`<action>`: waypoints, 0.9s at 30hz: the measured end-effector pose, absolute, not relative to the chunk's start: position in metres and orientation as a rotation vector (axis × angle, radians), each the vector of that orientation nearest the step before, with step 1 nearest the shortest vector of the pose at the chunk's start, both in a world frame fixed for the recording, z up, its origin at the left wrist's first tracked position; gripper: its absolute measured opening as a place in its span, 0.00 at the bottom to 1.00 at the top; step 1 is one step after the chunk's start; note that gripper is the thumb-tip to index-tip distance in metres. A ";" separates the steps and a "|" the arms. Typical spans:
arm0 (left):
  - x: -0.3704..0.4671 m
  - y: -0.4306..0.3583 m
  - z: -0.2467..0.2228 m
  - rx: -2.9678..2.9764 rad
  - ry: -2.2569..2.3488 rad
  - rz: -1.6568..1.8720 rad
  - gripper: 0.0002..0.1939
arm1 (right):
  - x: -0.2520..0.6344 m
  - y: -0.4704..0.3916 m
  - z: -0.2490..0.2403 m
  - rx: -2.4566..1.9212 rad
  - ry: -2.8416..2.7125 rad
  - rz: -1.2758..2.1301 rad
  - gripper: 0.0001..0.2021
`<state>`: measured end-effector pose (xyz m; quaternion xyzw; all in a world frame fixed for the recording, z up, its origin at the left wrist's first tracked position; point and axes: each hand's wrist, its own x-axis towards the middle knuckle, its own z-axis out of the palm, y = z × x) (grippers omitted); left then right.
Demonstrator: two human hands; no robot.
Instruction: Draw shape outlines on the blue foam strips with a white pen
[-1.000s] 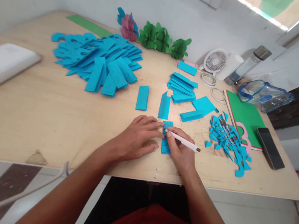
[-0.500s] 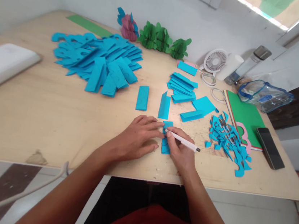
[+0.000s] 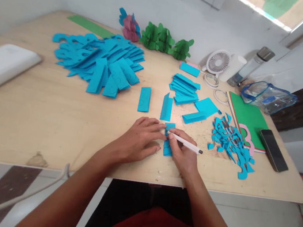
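Observation:
A small folded blue paper (image 3: 168,149) lies near the table's front edge, partly covered by both hands. My left hand (image 3: 144,138) rests flat with its fingers apart, the fingertips touching the paper's left side. In my right hand (image 3: 184,150) is a white pen (image 3: 188,143), its tip down on the blue paper. Just beyond stands a half-open folded blue strip (image 3: 166,108), and left of it lies a flat blue strip (image 3: 144,99) with a faint drawn line.
Blue folded papers (image 3: 99,63) are heaped at the back left, blue scraps (image 3: 232,138) at the right. A phone (image 3: 274,150), green sheets (image 3: 250,118), a small fan (image 3: 218,62) and a white device (image 3: 6,66) also sit on the table (image 3: 56,124).

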<state>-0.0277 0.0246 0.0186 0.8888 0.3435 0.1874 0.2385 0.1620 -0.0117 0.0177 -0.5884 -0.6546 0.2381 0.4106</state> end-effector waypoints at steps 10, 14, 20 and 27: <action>-0.028 0.024 0.019 2.430 0.941 0.499 0.18 | 0.162 -0.012 0.018 -1.492 -1.659 0.593 0.08; -0.028 0.025 0.020 2.424 0.937 0.485 0.18 | 0.162 -0.012 0.019 -1.502 -1.664 0.584 0.08; -0.028 0.025 0.018 2.425 0.935 0.509 0.18 | 0.162 -0.011 0.019 -1.503 -1.674 0.585 0.08; -0.027 0.024 0.019 2.427 0.940 0.490 0.18 | 0.163 -0.011 0.019 -1.505 -1.687 0.569 0.08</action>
